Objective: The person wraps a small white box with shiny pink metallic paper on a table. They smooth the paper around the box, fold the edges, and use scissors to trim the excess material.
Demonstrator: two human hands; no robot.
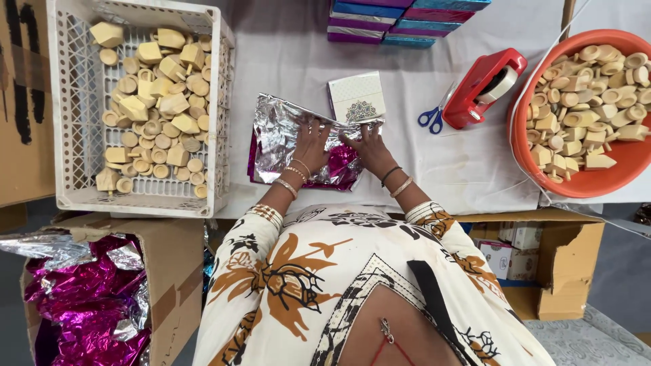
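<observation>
A crinkled sheet of foil wrap [278, 135], silver on one side and magenta on the other, lies on the white table cover in front of me. My left hand [310, 146] presses flat on the foil's middle, fingers spread. My right hand [369, 148] rests on the foil's right edge, fingers pinching the folded silver edge near a small white box [356, 96] with a dark ornament. The box stands just beyond the foil, partly overlapped by it. Both wrists wear bangles.
A white plastic crate [74, 102] of pale wooden pieces sits at left. An orange tub [576, 183] of the same pieces sits at right. A red tape dispenser [483, 85], blue-handled scissors [431, 119], stacked coloured boxes [400, 20], and a cardboard box of magenta foil [88, 305] are nearby.
</observation>
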